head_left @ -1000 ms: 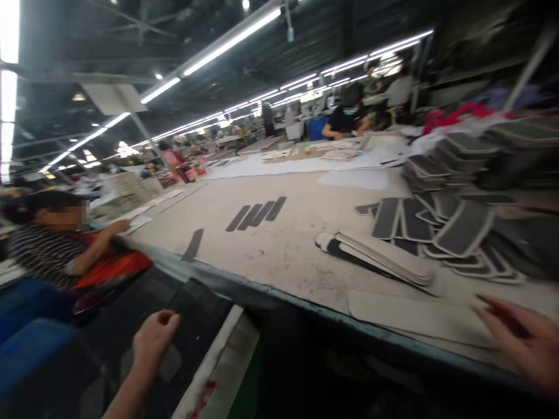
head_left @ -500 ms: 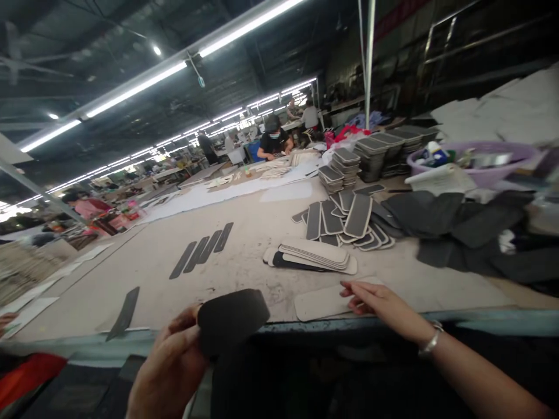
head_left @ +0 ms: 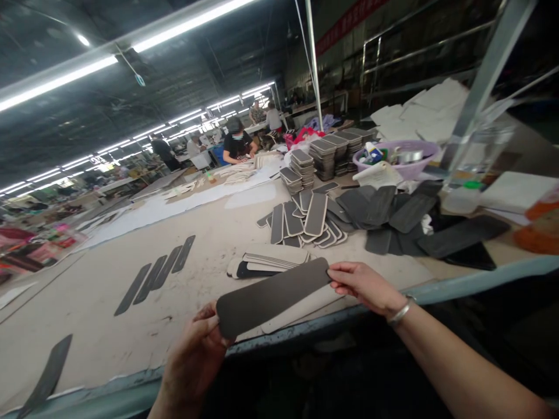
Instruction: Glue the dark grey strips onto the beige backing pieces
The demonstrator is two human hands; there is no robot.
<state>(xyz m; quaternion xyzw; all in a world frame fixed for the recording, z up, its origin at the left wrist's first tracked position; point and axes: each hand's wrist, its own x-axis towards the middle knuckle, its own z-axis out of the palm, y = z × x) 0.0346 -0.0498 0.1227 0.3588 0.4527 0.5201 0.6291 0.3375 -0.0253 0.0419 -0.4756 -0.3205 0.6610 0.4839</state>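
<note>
Both hands are on one dark panel (head_left: 273,297), a long piece w/ rounded corners, held out over the near edge of the worktable (head_left: 205,291). L hand (head_left: 194,352) is clamped on its near end, thumb & fingers closed round the side; R hand (head_left: 356,282) pinches the far end btwn thumb & fingertips, w/ a bracelet (head_left: 400,310) on that wrist. Panel sits at a slant, R end higher & farther off than L end.

Just behind/under it, a cream piece (head_left: 301,308) lies along the table edge, partly hidden by the panel. Right beyond: a fanned pile of cream pieces (head_left: 279,254) w/ some black showing at its L end.

Over on the L, 4 dark strips (head_left: 167,267) lie side by side at an angle; 1 single strip (head_left: 47,375) lies apart from them, near the table's edge. Farther back on the R, a loose heap of pale-bordered dark pieces (head_left: 316,215), next to a spread of plain dark pieces (head_left: 388,212). Behind those, neat stacks (head_left: 302,169) & a purple basin (head_left: 423,166) full of odds & ends.

Across the table, a co-worker (head_left: 238,142) in a dark top bends over pale pieces.
</note>
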